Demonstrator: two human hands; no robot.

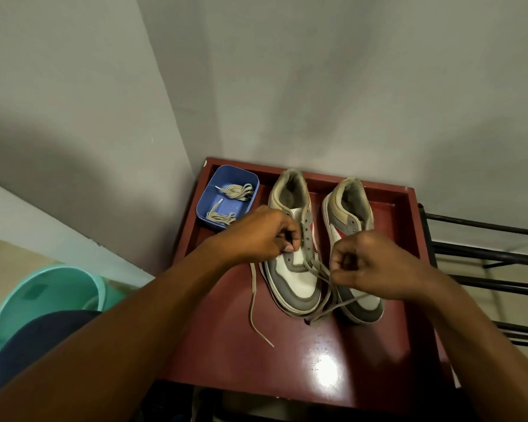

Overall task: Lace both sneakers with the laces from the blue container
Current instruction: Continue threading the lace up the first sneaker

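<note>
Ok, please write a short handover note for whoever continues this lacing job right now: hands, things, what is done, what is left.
Left hand: fingers curled at the eyelets of the left grey, white and beige sneaker, seemingly pinching the flat beige lace.
Right hand: pinches the same lace's other side.
Matching right sneaker: beside it, visible eyelets empty.
Blue plastic container: back left on the red-brown wooden table, holding two bundled laces.
Done: lace started low on the left sneaker.
Left: finish it, then lace the right sneaker.
</note>
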